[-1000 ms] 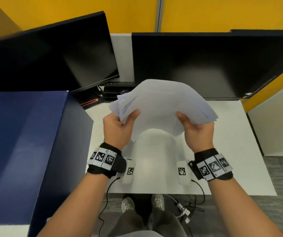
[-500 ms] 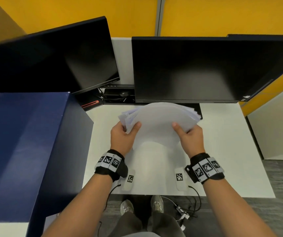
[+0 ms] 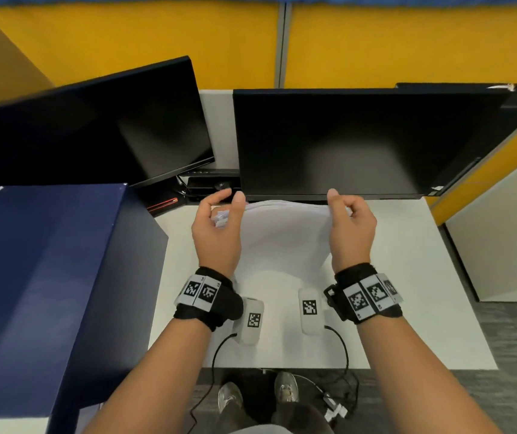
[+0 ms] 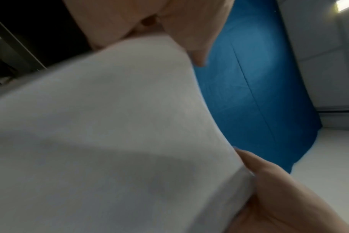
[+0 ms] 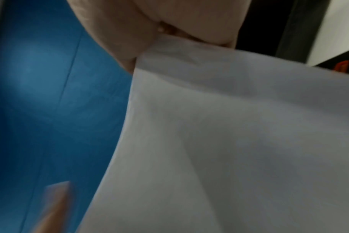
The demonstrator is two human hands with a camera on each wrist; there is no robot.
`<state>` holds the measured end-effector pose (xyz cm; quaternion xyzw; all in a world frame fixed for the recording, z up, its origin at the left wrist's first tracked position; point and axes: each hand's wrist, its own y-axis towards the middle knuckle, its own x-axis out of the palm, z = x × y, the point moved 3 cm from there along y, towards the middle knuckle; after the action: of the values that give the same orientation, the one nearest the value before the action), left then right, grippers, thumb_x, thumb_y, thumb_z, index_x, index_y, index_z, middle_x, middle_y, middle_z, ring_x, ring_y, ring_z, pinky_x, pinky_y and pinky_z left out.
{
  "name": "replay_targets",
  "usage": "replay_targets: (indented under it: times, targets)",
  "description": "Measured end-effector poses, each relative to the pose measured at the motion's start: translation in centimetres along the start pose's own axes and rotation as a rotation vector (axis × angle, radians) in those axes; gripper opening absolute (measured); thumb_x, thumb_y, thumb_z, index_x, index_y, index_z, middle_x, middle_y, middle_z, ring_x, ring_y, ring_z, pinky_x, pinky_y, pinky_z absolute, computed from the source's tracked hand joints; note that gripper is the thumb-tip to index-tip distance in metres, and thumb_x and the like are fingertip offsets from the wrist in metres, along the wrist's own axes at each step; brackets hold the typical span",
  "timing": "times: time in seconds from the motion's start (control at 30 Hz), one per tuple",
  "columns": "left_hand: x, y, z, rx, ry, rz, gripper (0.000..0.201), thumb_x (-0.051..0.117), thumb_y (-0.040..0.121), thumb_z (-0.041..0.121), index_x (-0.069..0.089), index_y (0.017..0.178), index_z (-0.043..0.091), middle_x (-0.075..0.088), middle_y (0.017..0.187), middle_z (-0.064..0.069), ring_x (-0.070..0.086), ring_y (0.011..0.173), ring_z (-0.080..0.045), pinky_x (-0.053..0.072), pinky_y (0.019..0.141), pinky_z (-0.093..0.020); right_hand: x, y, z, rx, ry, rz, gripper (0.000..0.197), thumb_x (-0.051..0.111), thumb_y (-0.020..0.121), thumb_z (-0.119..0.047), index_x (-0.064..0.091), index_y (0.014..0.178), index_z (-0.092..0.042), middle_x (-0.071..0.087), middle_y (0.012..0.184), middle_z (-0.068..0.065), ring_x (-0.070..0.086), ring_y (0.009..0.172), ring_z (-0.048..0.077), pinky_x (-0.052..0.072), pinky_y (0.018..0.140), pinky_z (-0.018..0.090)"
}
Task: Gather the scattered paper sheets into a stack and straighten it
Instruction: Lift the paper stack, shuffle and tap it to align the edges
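A stack of white paper sheets [image 3: 282,242] stands on its lower edge on the white desk [image 3: 407,292], just in front of the right monitor, and bows toward me. My left hand [image 3: 232,198] holds its upper left corner, where several sheet edges stick out unevenly. My right hand [image 3: 341,202] holds the upper right corner. In the left wrist view the paper [image 4: 110,126] lies between the fingers [image 4: 181,23] and the thumb [image 4: 269,181]. In the right wrist view the fingers [image 5: 130,31] touch the paper [image 5: 229,141], while the blurred thumb [image 5: 54,205] stands a little off its edge.
Two black monitors [image 3: 94,130] [image 3: 360,142] stand at the back of the desk. A large dark blue box [image 3: 47,292] borders the desk's left side. Two small white tagged devices [image 3: 252,321] [image 3: 310,310] with cables lie near the front edge. Yellow partitions rise behind.
The stack has come down from mid-air and away from me to stand on the desk. Both hands have shifted from its near lower edge up to its top corners.
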<state>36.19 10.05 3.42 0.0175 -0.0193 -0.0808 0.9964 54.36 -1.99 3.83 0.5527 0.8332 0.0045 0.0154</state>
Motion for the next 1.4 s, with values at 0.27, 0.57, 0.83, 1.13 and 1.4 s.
replay_targets:
  times: [0.27, 0.57, 0.83, 1.13, 1.4]
  targets:
    - [-0.8, 1.4, -4.9, -0.205, 0.314, -0.291, 0.026, 0.087, 0.073, 0.02, 0.073, 0.094, 0.015, 0.07, 0.082, 0.009, 0.067, 0.074, -0.007, 0.055, 0.064, -0.013, -0.4, -0.6, 3.3, 0.107, -0.171, -0.41, 0.037, 0.081, 0.075, -0.003, 0.065, 0.093, -0.031, 0.069, 0.094, -0.016, 0.066, 0.08, -0.013, 0.055, 0.092, 0.037]
    - [-1.3, 0.5, -0.9, 0.074, 0.168, -0.268, 0.035, 0.087, 0.073, 0.018, 0.072, 0.104, 0.022, 0.073, 0.098, 0.008, 0.069, 0.09, 0.004, 0.052, 0.073, -0.011, -2.3, -0.7, 0.0, -0.141, -0.123, -0.354, 0.04, 0.083, 0.075, -0.011, 0.066, 0.105, -0.033, 0.072, 0.1, -0.018, 0.067, 0.096, -0.005, 0.054, 0.083, 0.015]
    - [-0.4, 0.0, -3.5, -0.034, 0.228, -0.264, 0.022, 0.081, 0.08, 0.014, 0.071, 0.099, 0.019, 0.067, 0.085, 0.016, 0.062, 0.07, 0.019, 0.05, 0.067, -0.011, -2.3, -1.5, 3.5, 0.021, -0.149, -0.338, 0.032, 0.08, 0.079, -0.01, 0.066, 0.086, -0.039, 0.072, 0.08, -0.023, 0.066, 0.078, -0.013, 0.056, 0.082, 0.024]
    - [-0.8, 0.0, -4.5, -0.094, 0.259, -0.328, 0.022, 0.083, 0.079, 0.019, 0.072, 0.098, 0.017, 0.073, 0.092, 0.009, 0.068, 0.081, 0.01, 0.054, 0.078, -0.029, -2.3, -1.3, 4.1, 0.0, -0.184, -0.373, 0.034, 0.081, 0.077, -0.013, 0.064, 0.094, -0.037, 0.068, 0.092, -0.02, 0.07, 0.093, 0.006, 0.055, 0.074, 0.011]
    - [-0.7, -0.9, -2.1, 0.085, 0.237, -0.27, 0.026, 0.078, 0.083, 0.014, 0.068, 0.105, 0.023, 0.066, 0.089, 0.021, 0.063, 0.077, 0.02, 0.048, 0.07, -0.008, -2.9, -1.2, 2.5, -0.085, -0.158, -0.273, 0.024, 0.078, 0.081, -0.015, 0.07, 0.102, -0.023, 0.071, 0.083, -0.023, 0.067, 0.082, -0.012, 0.056, 0.076, 0.014]
